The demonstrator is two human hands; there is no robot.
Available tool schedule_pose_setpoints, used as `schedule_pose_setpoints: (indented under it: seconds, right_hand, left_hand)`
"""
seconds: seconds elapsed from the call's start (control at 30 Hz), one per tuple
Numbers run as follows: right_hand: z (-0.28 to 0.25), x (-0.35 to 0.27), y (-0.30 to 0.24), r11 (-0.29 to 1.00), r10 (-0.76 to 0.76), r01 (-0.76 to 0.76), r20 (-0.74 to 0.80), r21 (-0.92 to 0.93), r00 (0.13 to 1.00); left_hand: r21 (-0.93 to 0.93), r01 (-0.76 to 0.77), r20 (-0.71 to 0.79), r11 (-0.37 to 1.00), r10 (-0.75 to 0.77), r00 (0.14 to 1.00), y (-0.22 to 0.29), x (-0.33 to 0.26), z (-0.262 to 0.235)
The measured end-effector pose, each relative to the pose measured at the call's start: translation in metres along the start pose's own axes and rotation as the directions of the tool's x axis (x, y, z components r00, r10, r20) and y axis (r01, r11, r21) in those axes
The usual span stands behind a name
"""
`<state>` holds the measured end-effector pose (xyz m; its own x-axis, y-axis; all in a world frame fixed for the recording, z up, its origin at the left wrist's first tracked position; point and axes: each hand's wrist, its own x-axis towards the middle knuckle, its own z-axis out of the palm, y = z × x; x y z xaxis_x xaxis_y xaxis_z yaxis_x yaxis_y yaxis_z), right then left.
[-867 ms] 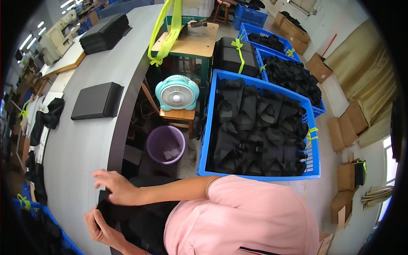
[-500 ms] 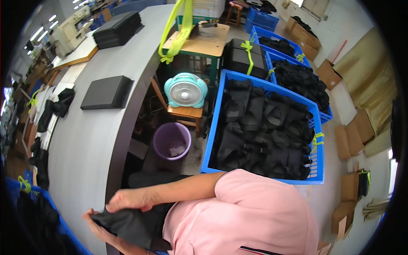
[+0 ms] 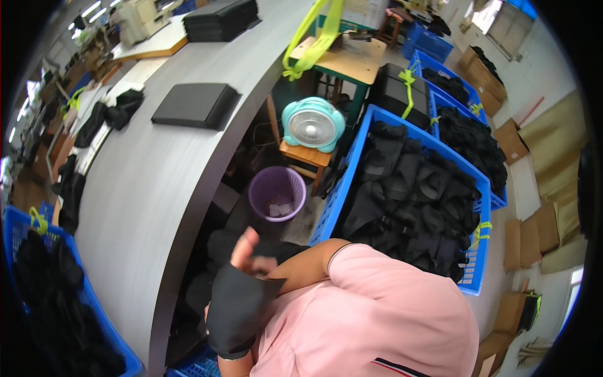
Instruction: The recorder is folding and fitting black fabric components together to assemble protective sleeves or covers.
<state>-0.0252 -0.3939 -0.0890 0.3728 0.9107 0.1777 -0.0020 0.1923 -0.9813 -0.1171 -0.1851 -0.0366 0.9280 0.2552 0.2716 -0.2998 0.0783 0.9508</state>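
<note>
In front of my body, low in the middle, is a bent black fabric piece (image 3: 242,308) with a smooth surface. My left hand (image 3: 207,311) is mostly hidden behind it; a sliver of skin shows at the piece's left edge, above a bracelet on the wrist. My left hand appears to hold the piece from below. At its upper edge is my right hand (image 3: 246,254), one digit pointing up and the other fingers smeared by motion or covered. Whether my right hand grips the piece cannot be made out.
A long grey table (image 3: 144,188) carries a black stack (image 3: 220,20) and a smaller black block (image 3: 195,105). Right are a purple bin (image 3: 254,201), a turquoise fan (image 3: 312,122) on a stool, and a blue crate (image 3: 482,251) of black pieces. Another blue crate (image 3: 125,352) stands lower left.
Both hands and the black fabric piece have moved right, away from the table edge and closer to my body. The piece is now raised more upright. The view has shifted too.
</note>
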Motion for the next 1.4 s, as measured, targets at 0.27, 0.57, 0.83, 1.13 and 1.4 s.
schedule_pose_setpoints:
  seconds: [0.27,0.57,0.83,1.13,1.4]
  right_hand:
    - [0.057,0.165,0.058,0.794,0.573,-0.548,-0.023,0.263,0.819]
    - [0.073,0.207,-0.018,0.871,-0.14,0.042,-0.165,-0.49,0.976]
    - [0.051,0.223,-0.028,0.986,-0.125,0.071,0.376,0.153,0.918]
    - [0.012,0.296,-0.016,0.981,0.087,-0.016,-0.366,0.192,0.927]
    - [0.033,0.265,-0.029,0.666,-0.472,0.244,-0.145,-0.705,0.87]
  left_hand:
    - [-0.318,0.167,-0.671,0.933,-0.346,0.656,0.008,0.065,-0.097]
    - [0.666,0.119,-0.309,0.736,0.128,0.942,0.024,0.006,-0.113]
    - [-0.284,-0.169,-0.759,0.944,-0.114,0.641,-0.006,0.031,-0.184]
    - [0.237,0.508,-0.594,0.828,-0.291,0.75,-0.006,0.012,-0.156]
    - [0.845,0.206,-0.279,0.494,0.079,0.957,-0.011,-0.006,-0.163]
